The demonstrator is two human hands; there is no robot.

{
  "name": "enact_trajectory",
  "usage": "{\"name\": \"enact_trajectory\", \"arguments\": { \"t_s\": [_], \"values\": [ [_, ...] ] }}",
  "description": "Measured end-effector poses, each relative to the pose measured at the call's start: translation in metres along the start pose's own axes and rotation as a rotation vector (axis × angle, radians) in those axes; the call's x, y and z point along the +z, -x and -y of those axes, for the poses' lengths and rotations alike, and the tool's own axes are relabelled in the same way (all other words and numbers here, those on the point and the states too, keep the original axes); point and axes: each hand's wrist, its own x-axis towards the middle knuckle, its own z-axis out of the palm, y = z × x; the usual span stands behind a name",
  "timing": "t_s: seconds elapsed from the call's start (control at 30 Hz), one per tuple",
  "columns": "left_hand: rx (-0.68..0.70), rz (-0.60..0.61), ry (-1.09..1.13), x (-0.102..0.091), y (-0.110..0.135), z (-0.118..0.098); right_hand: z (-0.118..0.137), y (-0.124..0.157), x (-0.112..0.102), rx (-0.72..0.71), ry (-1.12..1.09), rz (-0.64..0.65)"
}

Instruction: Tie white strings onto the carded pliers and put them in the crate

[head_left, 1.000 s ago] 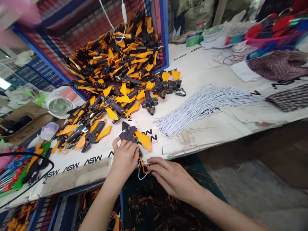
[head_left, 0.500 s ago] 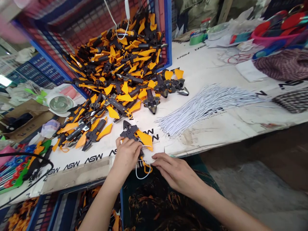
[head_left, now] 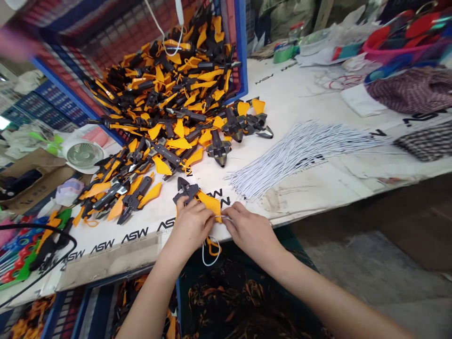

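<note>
A black and orange cutter tool [head_left: 197, 195] lies at the table's front edge. My left hand [head_left: 190, 226] is closed over its handle end. My right hand [head_left: 247, 228] is beside it, fingers pinched on a thin white string [head_left: 222, 217] stretched between the two hands. A white loop of that string [head_left: 210, 256] hangs below the table edge with an orange strap. A big heap of the same tools [head_left: 176, 94] spills out of a blue crate [head_left: 242, 52] behind. A bundle of white strings [head_left: 300, 150] lies to the right.
The white table [head_left: 303, 94] bears ASW lettering. A small fan [head_left: 84, 154] and a cardboard box [head_left: 31, 174] sit at the left. Cloths, a tape roll [head_left: 282, 54] and a red basin [head_left: 395, 37] crowd the back right. A blue crate [head_left: 88, 306] with more tools stands below.
My right hand has moved up from below the table edge to the tool and pinched the string next to my left hand. My left hand stays on the tool.
</note>
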Motion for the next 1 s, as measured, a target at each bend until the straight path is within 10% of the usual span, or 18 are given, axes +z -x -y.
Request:
{"name": "enact_trajectory", "arguments": {
  "t_s": [0.13,0.37,0.47,0.7,1.0],
  "values": [
    [-0.073,-0.004,0.093,0.001,0.008,0.000,-0.014,-0.005,-0.006,0.008,-0.169,-0.053],
    [-0.130,-0.018,0.233,0.008,0.025,0.005,-0.069,-0.004,-0.032,0.428,-1.240,-0.617],
    [-0.105,-0.034,0.226,0.007,0.027,0.004,-0.056,-0.006,-0.037,0.410,-1.403,-0.512],
    [-0.008,-0.254,0.003,-0.010,0.043,-0.015,0.005,0.003,-0.026,0.095,-1.032,0.113],
    [-0.046,-0.199,0.088,-0.010,0.066,-0.019,0.017,0.022,-0.010,0.072,-0.930,0.202]
  ]
}}
